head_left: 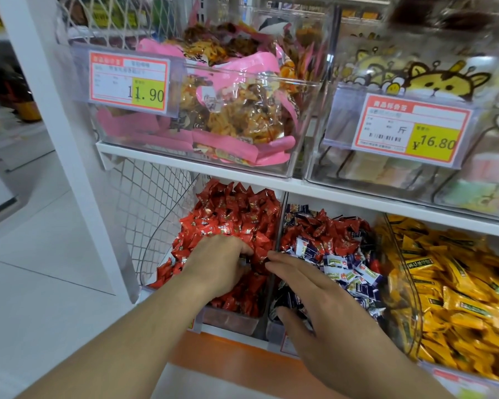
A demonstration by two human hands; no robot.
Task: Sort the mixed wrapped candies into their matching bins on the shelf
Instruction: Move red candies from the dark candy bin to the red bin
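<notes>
On the lower shelf, the left clear bin (231, 319) is full of red wrapped candies (236, 214). The middle bin (274, 329) holds blue-and-white candies (349, 272) mixed with red candies (323, 228). My left hand (218, 264) lies on the red pile, and its fingers curl down around a few red candies. My right hand (314, 300) reaches over the middle bin with straight fingers. Its fingertips are at the divider between the two bins, touching a red candy (260, 259).
A bin of yellow wrapped candies (455, 289) stands to the right. The upper shelf (156, 161) carries a bin of pink snack packs (242, 110) and a bin with cartoon-printed packs (444, 79), both with price tags. A white wire side panel (147, 203) closes the shelf's left end.
</notes>
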